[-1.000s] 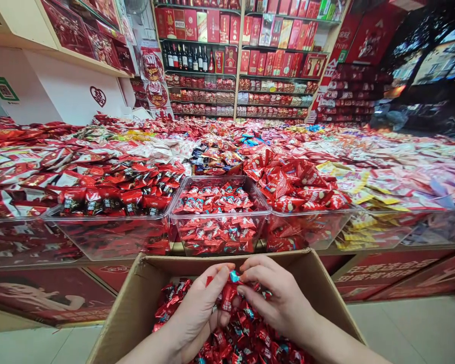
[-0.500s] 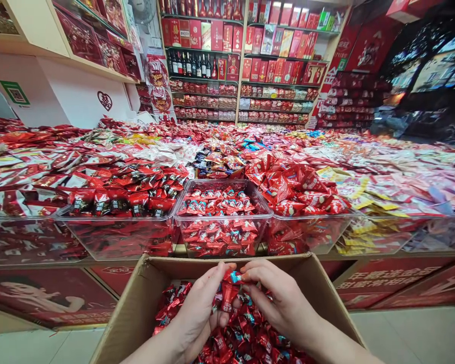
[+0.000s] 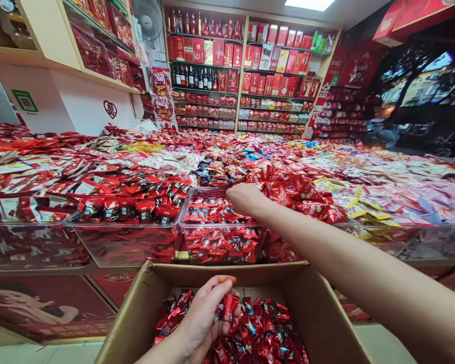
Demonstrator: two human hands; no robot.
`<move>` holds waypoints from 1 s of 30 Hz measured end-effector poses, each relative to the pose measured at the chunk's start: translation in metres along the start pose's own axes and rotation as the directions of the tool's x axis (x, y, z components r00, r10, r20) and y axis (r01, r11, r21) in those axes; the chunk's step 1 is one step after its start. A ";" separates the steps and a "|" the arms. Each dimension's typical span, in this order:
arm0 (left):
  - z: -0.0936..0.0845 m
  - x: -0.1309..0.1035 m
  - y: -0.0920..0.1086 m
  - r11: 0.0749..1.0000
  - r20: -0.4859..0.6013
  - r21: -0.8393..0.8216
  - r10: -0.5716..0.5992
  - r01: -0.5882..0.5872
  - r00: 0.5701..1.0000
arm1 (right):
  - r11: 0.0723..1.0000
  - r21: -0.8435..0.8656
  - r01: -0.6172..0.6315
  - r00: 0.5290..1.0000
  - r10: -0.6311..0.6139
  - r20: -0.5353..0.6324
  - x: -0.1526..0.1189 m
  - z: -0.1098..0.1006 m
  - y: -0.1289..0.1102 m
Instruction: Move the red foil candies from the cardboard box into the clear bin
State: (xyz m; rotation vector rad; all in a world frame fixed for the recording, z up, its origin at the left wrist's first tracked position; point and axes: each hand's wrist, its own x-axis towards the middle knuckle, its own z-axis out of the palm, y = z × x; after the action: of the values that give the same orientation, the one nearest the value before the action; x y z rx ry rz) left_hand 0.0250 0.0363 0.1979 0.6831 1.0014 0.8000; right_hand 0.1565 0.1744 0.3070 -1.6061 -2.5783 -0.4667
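My left hand (image 3: pixel 208 313) is over the cardboard box (image 3: pixel 131 311), its fingers closed around a red wrapped candy (image 3: pixel 230 306). Beneath it, many candies (image 3: pixel 265 328) in red wrappers with blue patches lie loose in the box. My right hand (image 3: pixel 246 198) is stretched forward over the back right part of a clear plastic bin (image 3: pixel 220 230) of similar red candies (image 3: pixel 208 212). Its back and wrist face me, so its fingers, and anything in them, are hidden.
To the left stands a clear bin of red and black packets (image 3: pixel 125 210). On the right are larger red packets (image 3: pixel 307 194) and yellow ones (image 3: pixel 349 199). Heaps of wrapped sweets cover the counter behind. Shelves (image 3: pixel 238 76) with bottles and red boxes line the back wall.
My right hand has left the candy beside my left hand and moved forward over the middle bin. My left hand stays over the box, still holding a candy. The view has tilted up slightly.
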 end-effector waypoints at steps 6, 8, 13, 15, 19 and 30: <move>-0.002 -0.002 0.002 1.000 0.014 -0.004 -0.021 0.021 1.000 | 1.000 0.005 -0.004 0.994 0.004 0.111 0.007 0.005 0.004; -0.003 -0.003 0.003 1.000 0.022 -0.017 -0.023 0.024 0.999 | 1.000 0.017 -0.013 0.997 0.011 0.073 -0.006 -0.010 0.003; -0.004 -0.007 0.006 0.998 0.147 -0.066 0.001 0.008 0.989 | 0.902 0.418 0.105 0.991 -0.060 -0.120 -0.086 -0.020 -0.025; -0.002 -0.008 0.007 0.998 0.191 -0.060 -0.019 0.031 0.981 | 0.767 0.634 0.093 0.996 -0.075 -0.055 -0.121 -0.001 -0.041; 0.003 -0.011 0.002 0.997 0.213 0.038 -0.067 0.060 0.975 | 0.533 0.845 0.033 0.995 -0.100 0.024 -0.156 0.041 -0.060; 0.003 -0.005 0.011 0.968 0.205 0.247 -0.021 -0.031 0.979 | 0.085 0.968 -0.237 0.971 0.038 0.235 -0.158 0.056 -0.053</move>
State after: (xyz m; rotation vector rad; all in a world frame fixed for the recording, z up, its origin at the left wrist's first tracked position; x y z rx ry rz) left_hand 0.0231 0.0374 0.2100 0.9660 0.9187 0.5978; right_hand 0.1868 0.0322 0.2077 -1.1789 -1.7538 1.2898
